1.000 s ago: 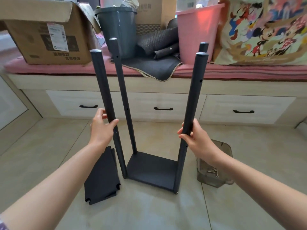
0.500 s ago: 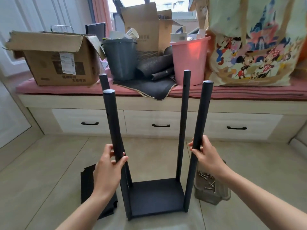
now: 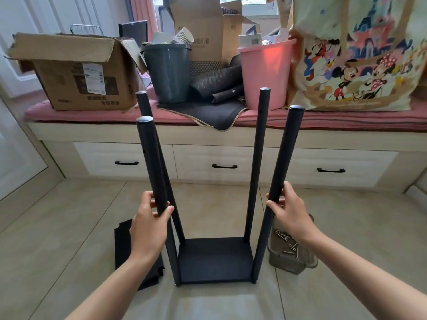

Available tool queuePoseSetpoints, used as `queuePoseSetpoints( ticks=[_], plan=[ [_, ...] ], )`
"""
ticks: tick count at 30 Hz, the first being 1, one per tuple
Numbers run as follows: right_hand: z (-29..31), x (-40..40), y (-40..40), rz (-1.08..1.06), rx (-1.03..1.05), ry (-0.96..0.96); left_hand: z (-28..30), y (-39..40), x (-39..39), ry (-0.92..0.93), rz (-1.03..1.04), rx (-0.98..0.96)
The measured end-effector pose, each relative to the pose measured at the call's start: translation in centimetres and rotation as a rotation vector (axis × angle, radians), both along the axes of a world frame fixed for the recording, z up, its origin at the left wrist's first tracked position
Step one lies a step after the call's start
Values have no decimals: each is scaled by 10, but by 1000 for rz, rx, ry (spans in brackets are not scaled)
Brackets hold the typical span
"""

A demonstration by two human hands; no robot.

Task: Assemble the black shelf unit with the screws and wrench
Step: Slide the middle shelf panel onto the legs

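A black metal shelf unit (image 3: 213, 259), made of one square bottom panel and four round upright poles, is stood on the beige tiled floor (image 3: 69, 227). The near left pole (image 3: 151, 162) is gripped by the left hand (image 3: 149, 225), fingers curled round it; the near right pole (image 3: 283, 162) is gripped likewise by the right hand (image 3: 290, 210). Loose black shelf panels (image 3: 124, 245), their number not discernible, lie on the floor left of the unit. One clear plastic tub (image 3: 291, 252) holding several silver screws (image 3: 287, 243) is set just right of it.
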State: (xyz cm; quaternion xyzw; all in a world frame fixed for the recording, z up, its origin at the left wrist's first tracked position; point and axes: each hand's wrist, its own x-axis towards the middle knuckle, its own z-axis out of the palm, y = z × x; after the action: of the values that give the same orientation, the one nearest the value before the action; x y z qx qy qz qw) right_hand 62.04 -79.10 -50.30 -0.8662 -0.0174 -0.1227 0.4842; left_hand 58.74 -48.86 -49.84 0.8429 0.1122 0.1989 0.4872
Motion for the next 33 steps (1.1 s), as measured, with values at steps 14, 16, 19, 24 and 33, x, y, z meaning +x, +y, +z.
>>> queuePoseSetpoints(
  ticks=[14,16,19,24,33],
  plan=[
    [-18,-3,2,-51,-108,303,-18,13,-3,-9,-63,-62],
    [-26,-9,1,-76,-90,500,-22,20,-6,13,-95,-97],
    [-39,-21,8,-82,-120,683,-32,33,-14,84,-115,-106],
    [-72,-24,47,112,-170,721,-64,59,-27,199,-82,-54],
    [-138,-16,155,425,-244,799,-160,128,-42,480,100,-82]
  ],
)
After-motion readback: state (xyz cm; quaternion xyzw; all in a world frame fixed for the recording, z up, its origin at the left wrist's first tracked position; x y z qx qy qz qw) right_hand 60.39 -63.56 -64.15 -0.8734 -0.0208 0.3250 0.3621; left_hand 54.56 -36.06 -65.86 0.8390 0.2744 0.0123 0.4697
